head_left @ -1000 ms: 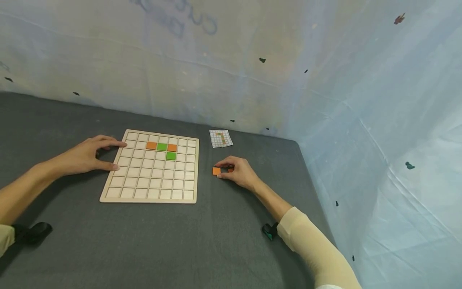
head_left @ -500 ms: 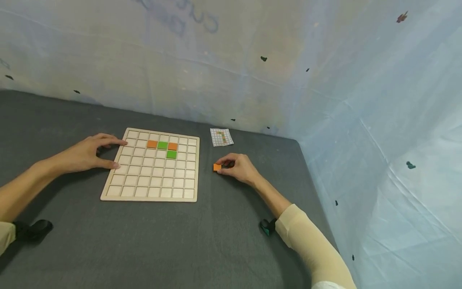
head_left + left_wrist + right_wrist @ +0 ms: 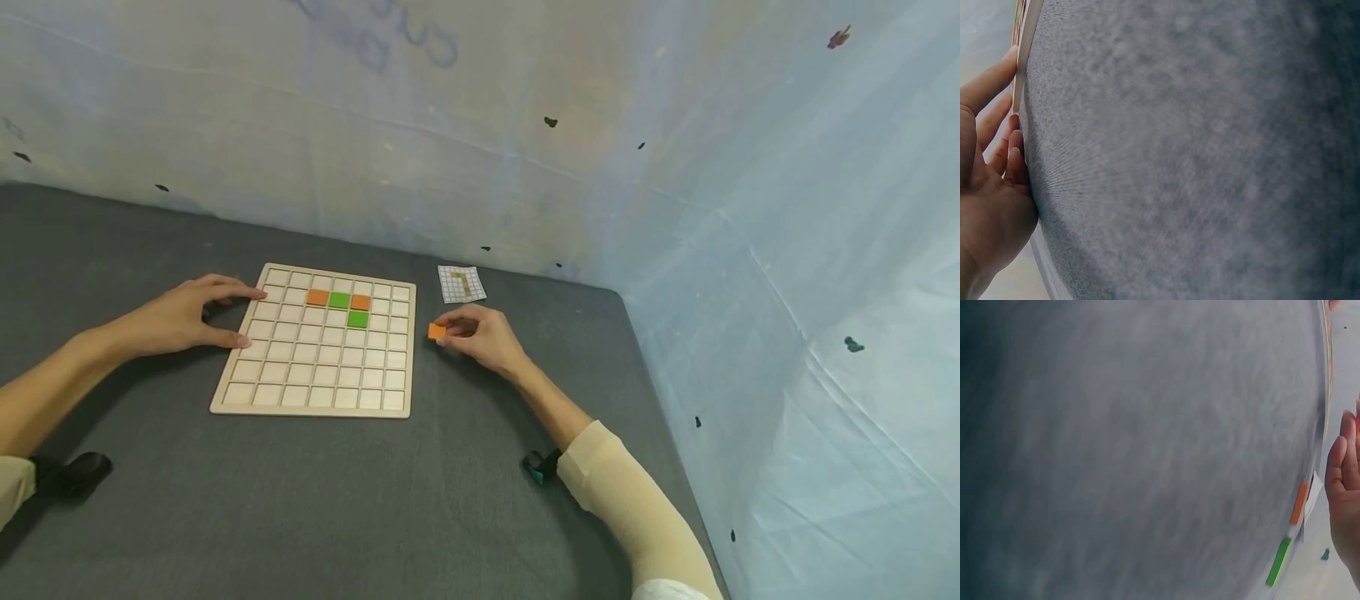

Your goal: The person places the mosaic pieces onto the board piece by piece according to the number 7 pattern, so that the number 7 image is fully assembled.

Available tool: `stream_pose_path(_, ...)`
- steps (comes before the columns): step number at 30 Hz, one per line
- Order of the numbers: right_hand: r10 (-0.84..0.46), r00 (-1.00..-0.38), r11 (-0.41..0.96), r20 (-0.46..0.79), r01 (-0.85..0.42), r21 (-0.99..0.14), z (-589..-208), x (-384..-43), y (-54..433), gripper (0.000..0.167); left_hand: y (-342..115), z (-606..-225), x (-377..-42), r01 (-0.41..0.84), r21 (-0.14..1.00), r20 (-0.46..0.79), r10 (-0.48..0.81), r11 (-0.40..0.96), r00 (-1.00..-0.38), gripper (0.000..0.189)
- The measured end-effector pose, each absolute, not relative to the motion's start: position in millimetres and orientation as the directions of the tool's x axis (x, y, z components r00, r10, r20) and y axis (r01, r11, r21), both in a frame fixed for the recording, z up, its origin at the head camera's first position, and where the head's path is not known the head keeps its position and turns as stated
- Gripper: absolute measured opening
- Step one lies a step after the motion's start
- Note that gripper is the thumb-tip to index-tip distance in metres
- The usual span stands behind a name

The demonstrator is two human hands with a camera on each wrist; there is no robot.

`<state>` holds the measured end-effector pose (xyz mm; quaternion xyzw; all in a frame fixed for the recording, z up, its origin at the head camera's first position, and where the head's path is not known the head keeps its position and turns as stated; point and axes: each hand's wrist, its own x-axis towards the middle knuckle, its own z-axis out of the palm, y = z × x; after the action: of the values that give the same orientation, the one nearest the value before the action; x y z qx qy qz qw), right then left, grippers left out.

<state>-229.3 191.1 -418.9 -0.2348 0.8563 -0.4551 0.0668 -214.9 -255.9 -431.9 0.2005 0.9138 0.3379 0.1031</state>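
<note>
A square wooden grid board (image 3: 309, 412) lies on the dark cloth, with two orange and two green square tiles (image 3: 339, 300) set in its upper part. At the board's left edge rests my left hand (image 3: 174, 322), thumb and forefinger spread apart with their tips on the rim. The left wrist view shows that hand's fingers (image 3: 999, 81) against the board's side. Just off the right edge, my right hand (image 3: 489, 340) pinches an orange tile (image 3: 436, 332) between thumb and fingertips. In the right wrist view that hand is partly cut off by the frame.
A small printed grid card (image 3: 462, 285) with a coloured pattern lies beyond the board's right corner. An orange tile (image 3: 1298, 503) and a green tile (image 3: 1279, 561) are on the cloth in the right wrist view. Pale fabric walls (image 3: 450, 167) rise behind and to the right.
My right hand has lifted the orange tile and carried it left and slightly away from me, closer to the board. The left hand stays at the board's edge.
</note>
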Motion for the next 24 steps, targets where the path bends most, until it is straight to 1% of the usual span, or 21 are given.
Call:
stream_pose_path(8,-0.492,-0.859,0.436,0.14,-0.382,-0.815,-420.1,-229.3,168.0,0.024,-255.6,-430.4,-215.5,0.301,0.663,-0.048,0.44,0.686,-0.897,0.074)
stream_pose_path(18,-0.522,-0.836,0.426,0.17,-0.429,-0.797,-421.2,-228.1,136.2,0.026,-256.2,-433.3,-215.5,0.32,0.654,-0.03,0.446,0.686,-0.895,0.074)
stream_pose_path(24,-0.545,-0.824,0.465,0.154,-0.45,-0.763,-421.0,-224.3,117.8,0.026,-256.9,-433.8,-215.7,0.329,0.662,-0.014,0.45,0.673,-0.893,0.073)
